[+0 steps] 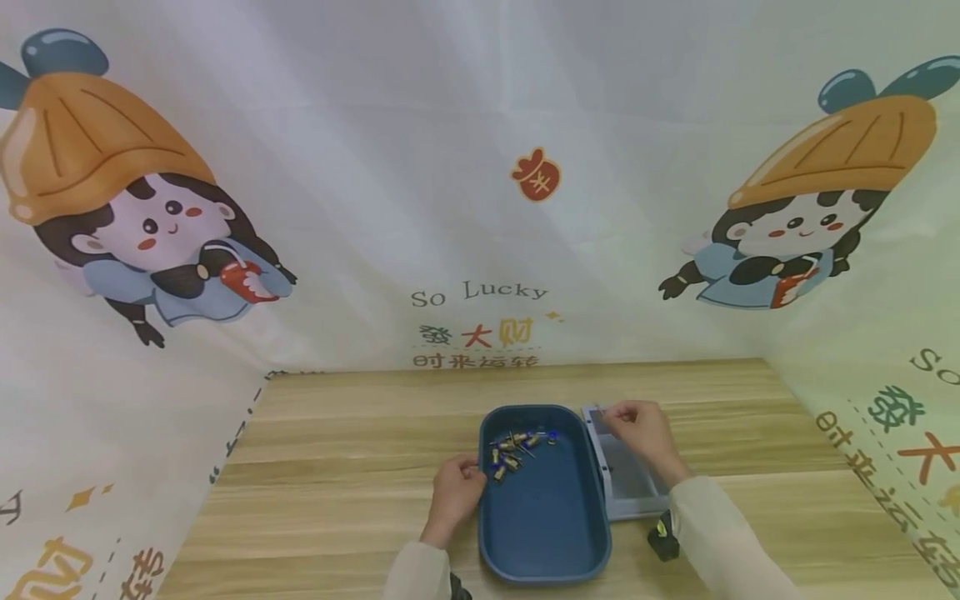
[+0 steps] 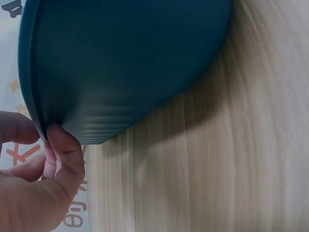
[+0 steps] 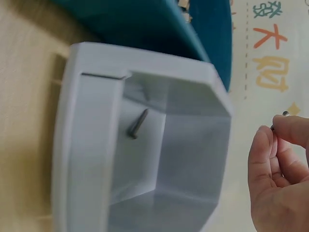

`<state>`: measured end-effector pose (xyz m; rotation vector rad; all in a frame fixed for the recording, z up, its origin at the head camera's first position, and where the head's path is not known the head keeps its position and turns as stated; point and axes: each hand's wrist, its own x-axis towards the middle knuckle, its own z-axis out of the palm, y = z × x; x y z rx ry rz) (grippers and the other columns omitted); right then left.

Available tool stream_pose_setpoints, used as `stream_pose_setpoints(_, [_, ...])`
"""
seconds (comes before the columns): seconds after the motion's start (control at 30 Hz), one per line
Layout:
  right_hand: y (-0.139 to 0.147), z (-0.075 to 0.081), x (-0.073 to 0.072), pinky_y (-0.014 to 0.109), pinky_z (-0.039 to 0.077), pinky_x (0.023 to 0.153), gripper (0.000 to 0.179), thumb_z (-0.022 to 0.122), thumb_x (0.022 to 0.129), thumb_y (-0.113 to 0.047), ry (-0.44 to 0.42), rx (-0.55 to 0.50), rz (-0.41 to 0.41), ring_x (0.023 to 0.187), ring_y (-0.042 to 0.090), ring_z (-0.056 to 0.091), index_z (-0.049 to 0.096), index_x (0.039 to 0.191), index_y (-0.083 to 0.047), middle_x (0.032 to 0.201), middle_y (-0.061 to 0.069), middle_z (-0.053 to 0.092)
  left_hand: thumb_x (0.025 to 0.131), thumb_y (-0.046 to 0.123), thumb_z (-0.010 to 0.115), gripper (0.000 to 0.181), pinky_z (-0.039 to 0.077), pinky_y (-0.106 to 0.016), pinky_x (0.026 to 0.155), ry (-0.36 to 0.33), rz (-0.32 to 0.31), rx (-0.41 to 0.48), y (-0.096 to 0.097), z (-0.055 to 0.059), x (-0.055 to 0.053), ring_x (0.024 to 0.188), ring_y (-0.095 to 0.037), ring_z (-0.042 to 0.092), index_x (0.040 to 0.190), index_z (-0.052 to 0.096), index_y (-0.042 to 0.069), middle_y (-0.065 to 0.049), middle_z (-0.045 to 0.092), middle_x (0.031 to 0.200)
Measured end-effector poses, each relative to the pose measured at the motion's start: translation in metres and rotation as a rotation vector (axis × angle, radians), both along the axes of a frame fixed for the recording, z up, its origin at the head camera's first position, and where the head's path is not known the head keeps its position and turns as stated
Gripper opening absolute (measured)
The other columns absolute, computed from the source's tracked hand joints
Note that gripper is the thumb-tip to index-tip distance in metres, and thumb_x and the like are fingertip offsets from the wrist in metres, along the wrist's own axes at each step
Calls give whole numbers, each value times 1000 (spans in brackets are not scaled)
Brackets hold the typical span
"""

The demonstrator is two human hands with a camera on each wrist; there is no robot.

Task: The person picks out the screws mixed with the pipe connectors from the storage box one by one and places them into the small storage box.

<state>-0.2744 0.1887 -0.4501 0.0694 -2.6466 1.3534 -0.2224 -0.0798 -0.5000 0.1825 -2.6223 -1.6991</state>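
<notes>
A dark blue plastic tray [image 1: 543, 533] sits on the table, and my left hand [image 1: 455, 493] pinches its left rim between thumb and fingers. Several small brass-coloured pieces [image 1: 512, 454], some with blue parts, lie in the tray's far left portion. Beside the tray stands a light grey bin [image 1: 637, 506]. Above that bin's far end is my right hand [image 1: 643, 432], its thumb and fingertips pinching a small screw [image 3: 286, 113] that is mostly hidden by them. Inside the bin, a dark screw [image 3: 138, 124] lies on the floor.
The wooden-patterned tabletop [image 1: 337, 467] spreads around both containers. A printed cloth [image 1: 360, 167] with cartoon figures and lettering hangs at the back and sides. A black wrist device [image 1: 663, 537] is by the right sleeve, near the bin's front corner.
</notes>
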Motion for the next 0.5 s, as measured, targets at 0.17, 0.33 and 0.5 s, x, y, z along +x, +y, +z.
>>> stream_pose_setpoints(0.17, [4, -8, 3, 22, 41, 56, 10, 63, 81, -2, -14, 48, -1, 59, 8, 50, 68, 80, 7, 66, 9, 64, 79, 0, 53, 35, 42, -25, 56, 8, 10, 9, 1, 0, 1, 63, -12, 50, 111, 61, -12, -6, 59, 74])
stream_pose_setpoints(0.33, [3, -12, 7, 25, 41, 57, 13, 62, 83, -4, -49, 66, 14, 60, 10, 50, 67, 82, 7, 68, 10, 64, 79, 0, 51, 35, 40, -25, 56, 10, 27, 12, 3, 0, 2, 61, -12, 48, 111, 60, -12, -4, 55, 71])
stream_pose_setpoints(0.5, [4, -21, 8, 26, 40, 57, 13, 61, 82, -5, -73, 79, 0, 61, 11, 48, 66, 82, 7, 68, 8, 62, 79, -1, 51, 35, 38, -24, 54, 24, 33, 9, 4, 0, 3, 59, -12, 46, 111, 60, -12, -2, 53, 68])
